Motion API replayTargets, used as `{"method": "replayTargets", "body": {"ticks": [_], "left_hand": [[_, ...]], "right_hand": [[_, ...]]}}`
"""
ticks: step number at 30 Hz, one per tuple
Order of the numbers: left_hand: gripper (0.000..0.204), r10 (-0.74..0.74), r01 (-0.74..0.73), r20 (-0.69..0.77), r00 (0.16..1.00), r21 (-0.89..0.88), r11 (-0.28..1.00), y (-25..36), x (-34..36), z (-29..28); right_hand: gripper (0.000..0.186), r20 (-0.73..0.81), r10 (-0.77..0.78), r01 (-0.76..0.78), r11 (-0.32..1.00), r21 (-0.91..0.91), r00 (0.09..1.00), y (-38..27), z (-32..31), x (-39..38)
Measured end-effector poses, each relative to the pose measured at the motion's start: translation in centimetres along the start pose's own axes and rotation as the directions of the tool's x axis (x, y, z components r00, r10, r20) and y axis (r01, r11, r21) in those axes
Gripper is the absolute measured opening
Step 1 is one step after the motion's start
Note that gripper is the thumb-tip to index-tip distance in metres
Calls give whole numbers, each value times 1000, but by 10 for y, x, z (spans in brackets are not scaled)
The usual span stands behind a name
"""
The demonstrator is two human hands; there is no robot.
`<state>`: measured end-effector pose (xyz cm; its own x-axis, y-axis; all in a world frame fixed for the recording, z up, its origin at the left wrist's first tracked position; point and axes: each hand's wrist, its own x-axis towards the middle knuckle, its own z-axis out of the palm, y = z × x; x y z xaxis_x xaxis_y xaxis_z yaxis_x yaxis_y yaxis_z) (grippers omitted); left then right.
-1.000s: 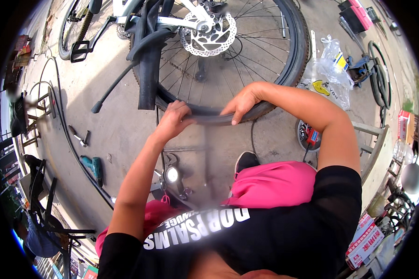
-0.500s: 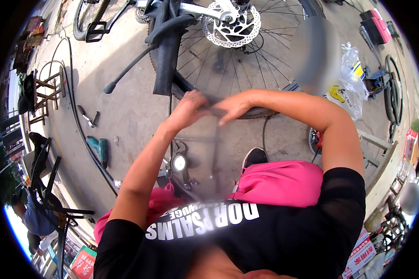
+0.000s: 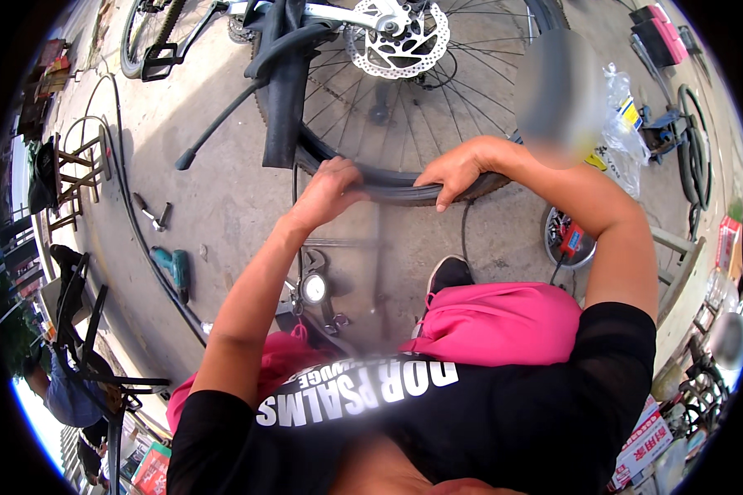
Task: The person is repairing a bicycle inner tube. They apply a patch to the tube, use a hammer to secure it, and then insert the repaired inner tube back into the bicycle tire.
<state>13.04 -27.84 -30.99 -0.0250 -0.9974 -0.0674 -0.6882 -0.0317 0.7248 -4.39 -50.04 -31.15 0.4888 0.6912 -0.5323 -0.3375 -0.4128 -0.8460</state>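
A bicycle wheel with a black tire (image 3: pixel 395 188) lies before me. Its spokes run up to a silver disc brake rotor (image 3: pixel 398 41) on a white frame arm. My left hand (image 3: pixel 330 191) is closed over the near rim of the tire, fingers bent on top. Farther right along the same stretch, my right hand (image 3: pixel 462 171) grips the tire with its thumb on the near side and the fingers over it. A flat black rubber piece (image 3: pixel 282 124) hangs down beside the wheel, left of my left hand. How far the tire sits in the rim is hard to tell.
Left on the concrete are a teal power drill (image 3: pixel 173 272), a small hammer-like tool (image 3: pixel 158 216) and a long black hose (image 3: pixel 132 190). A round gauge (image 3: pixel 314 288) stands near my legs. A bowl (image 3: pixel 582 257) with a red object and a clear plastic bag (image 3: pixel 623 153) are at right.
My right hand has moved right along the tire, away from my left hand, and a stretch of tire now shows between them. The wheel appears slightly farther left in view.
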Motion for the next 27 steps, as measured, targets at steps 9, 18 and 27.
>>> {"method": "replayTargets", "body": {"ticks": [9,18,27], "left_hand": [[29,-4,3,-25,1000,-38,999,2,1,0],[25,49,-49,-17,999,-17,999,-8,-3,13],[23,35,-36,-40,999,-6,999,-6,-4,13]], "right_hand": [[61,-349,-214,195,977,-89,912,1,14,63],[50,-114,-7,12,999,38,993,-12,9,18],[34,7,221,-217,962,-165,975,-13,-9,-23]]}}
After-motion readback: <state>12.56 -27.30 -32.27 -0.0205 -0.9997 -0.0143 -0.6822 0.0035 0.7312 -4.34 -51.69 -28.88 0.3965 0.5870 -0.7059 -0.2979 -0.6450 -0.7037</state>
